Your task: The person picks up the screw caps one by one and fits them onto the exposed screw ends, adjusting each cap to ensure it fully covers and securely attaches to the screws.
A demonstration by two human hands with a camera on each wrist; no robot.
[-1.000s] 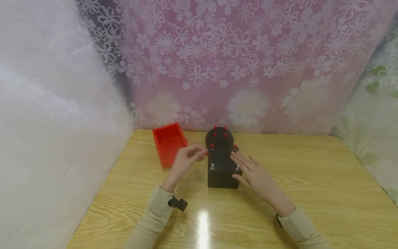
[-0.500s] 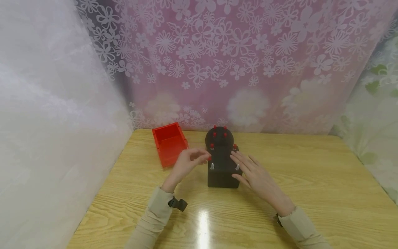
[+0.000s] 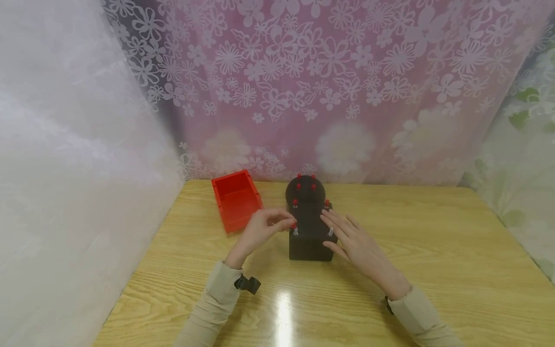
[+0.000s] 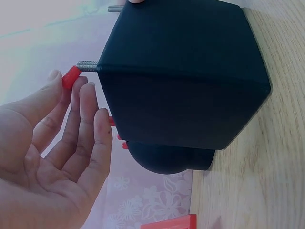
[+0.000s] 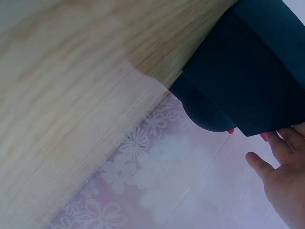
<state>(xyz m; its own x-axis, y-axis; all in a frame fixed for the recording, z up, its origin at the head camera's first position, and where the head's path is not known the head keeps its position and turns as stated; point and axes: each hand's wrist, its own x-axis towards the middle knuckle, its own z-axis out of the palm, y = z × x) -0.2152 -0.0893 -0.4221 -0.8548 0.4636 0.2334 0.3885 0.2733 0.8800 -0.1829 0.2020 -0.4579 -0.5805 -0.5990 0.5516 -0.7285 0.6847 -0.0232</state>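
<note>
In the head view my left hand (image 3: 261, 229) is at the left side of a black block (image 3: 310, 249). Between thumb and index finger it pinches a small red cap (image 4: 71, 77), which is tilted and meets the tip of a bare threaded stud (image 4: 87, 66) in the left wrist view. My right hand (image 3: 359, 248) rests on the block's right side with its fingers extended, near another bare stud (image 3: 331, 232). Two red caps sit on studs at the block's far corners, the left cap (image 3: 295, 202) among them. Behind is a round black part (image 3: 305, 195) bearing several red caps.
A red open bin (image 3: 222, 212) stands left of the block, near the back of the wooden table (image 3: 412, 226). A flowered pink curtain (image 3: 277, 96) hangs behind the table, and a white sheet (image 3: 86, 168) is on the left.
My left hand has carried the red cap right and toward the near left stud, from beside the block to the stud's tip. The right hand has stayed in place.
</note>
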